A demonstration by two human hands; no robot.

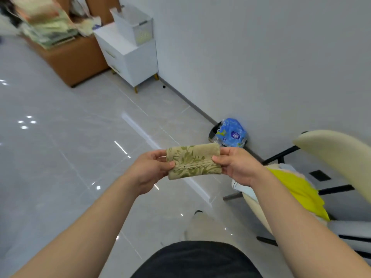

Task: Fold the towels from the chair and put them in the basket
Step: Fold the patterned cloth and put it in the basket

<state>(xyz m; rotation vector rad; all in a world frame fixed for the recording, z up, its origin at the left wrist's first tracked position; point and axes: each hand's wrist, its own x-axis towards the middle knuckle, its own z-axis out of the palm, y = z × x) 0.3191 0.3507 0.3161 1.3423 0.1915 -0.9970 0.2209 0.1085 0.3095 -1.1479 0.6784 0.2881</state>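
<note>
Here we see a small folded towel [193, 161] held up in the air between two bare hands, out in front of the body and above the glossy tiled floor [84, 137]. It is a tan, olive-tinted cloth printed with green leaves and flowers, and a rippled raised band crosses its lower half. Folded down to a compact rectangle, it shows us one flat face; the top edge looks rounded, like a fold.

Its long axis runs left to right, from one hand to the other, with the right end tilted a little higher than the left.

The left hand [149, 169] pinches the left short edge, thumb pressed on the front face and fingers curled behind. The right hand [237, 165] grips the right short edge the same way — thumb on the front, fingers hidden behind the cloth.

To the right, just beside the right forearm, stands a cream chair [337, 155] on a black frame, with a yellow towel [299, 189] and some paler cloth lying on its seat. Far off at the upper left, a white basket [136, 25] sits on a white cabinet [130, 57] against the wall — well apart from the towel in hand. A blue packet [230, 133] lies on the floor by the wall, beyond the hands.
</note>
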